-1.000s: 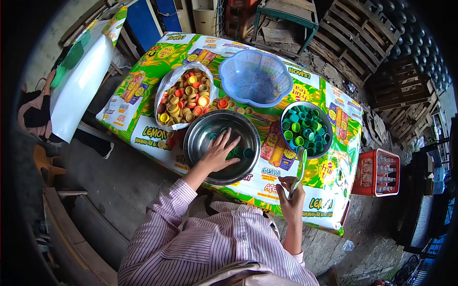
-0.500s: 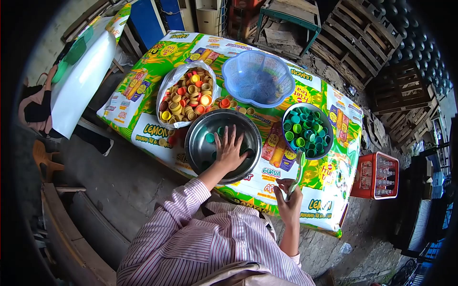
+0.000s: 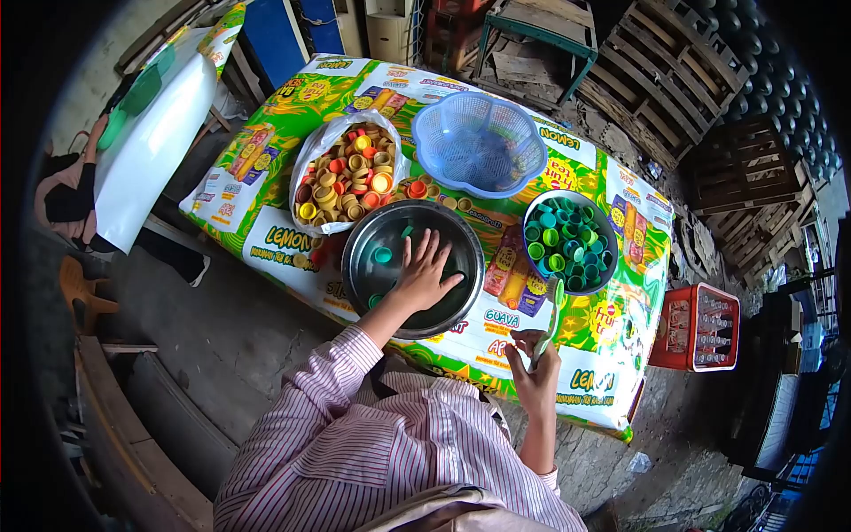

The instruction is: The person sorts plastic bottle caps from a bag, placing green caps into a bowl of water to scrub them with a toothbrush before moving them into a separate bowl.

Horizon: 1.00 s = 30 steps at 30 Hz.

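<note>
My left hand [image 3: 424, 277] is spread open over the inside of a metal basin [image 3: 352, 306], its fingers apart above dark water. A few green bottle caps [image 3: 382, 254] lie in the basin around that hand. My right hand [image 3: 537, 371] is closed round the handle of a green toothbrush [image 3: 556, 317], held upright with its head near the rim of a bowl. That bowl [image 3: 612, 282] is heaped with green bottle caps [image 3: 567, 238]. Beyond the basin, a white sack [image 3: 306, 173] is full of yellow, orange and brown bottle caps [image 3: 355, 182].
A blue plastic basket [image 3: 479, 146] stands at the table's far side. Printed plastic covers the table [image 3: 239, 191]. A red crate of bottles [image 3: 671, 328] is on the floor to the right, wooden pallets [image 3: 660, 71] behind. Another person [image 3: 71, 199] is at a table on the left.
The green caps in the basin have shifted, and my left hand has moved slightly within it. My right hand still holds the toothbrush in nearly the same place.
</note>
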Each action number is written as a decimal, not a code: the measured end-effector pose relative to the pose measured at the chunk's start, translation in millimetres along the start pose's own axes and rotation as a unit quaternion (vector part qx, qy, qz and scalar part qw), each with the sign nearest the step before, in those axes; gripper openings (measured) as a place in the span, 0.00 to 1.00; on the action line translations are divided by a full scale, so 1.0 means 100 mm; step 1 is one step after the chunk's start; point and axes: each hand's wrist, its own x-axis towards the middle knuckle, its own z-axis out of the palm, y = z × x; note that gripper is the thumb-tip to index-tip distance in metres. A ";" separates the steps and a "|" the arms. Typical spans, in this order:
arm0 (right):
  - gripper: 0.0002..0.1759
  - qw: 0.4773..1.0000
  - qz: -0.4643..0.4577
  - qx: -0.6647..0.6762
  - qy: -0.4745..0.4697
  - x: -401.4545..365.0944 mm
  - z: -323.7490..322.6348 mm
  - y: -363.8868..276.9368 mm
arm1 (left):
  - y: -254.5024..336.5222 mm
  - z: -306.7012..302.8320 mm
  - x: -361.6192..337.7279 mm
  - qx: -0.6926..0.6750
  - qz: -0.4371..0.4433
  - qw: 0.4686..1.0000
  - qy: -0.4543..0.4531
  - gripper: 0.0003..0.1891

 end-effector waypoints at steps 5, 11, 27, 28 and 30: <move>0.10 0.997 -0.019 0.067 0.016 0.08 0.10 -0.02 | -0.18 -0.50 -0.06 -0.097 -0.001 0.995 -0.005 0.14; 0.11 0.999 -0.031 0.029 -0.033 0.15 0.18 -0.15 | -0.38 -0.90 -0.32 -0.185 -0.040 0.958 -0.213 0.06; 0.11 0.997 -0.050 0.039 -0.045 0.21 0.29 -0.17 | -0.33 -0.81 -0.31 -0.227 -0.047 0.958 -0.170 0.12; 0.10 0.997 -0.052 0.040 -0.042 0.21 0.29 -0.17 | -0.32 -0.87 -0.28 -0.221 -0.059 0.962 -0.152 0.12; 0.10 0.997 -0.053 0.042 -0.043 0.21 0.30 -0.18 | -0.34 -0.88 -0.26 -0.207 -0.055 0.971 -0.105 0.12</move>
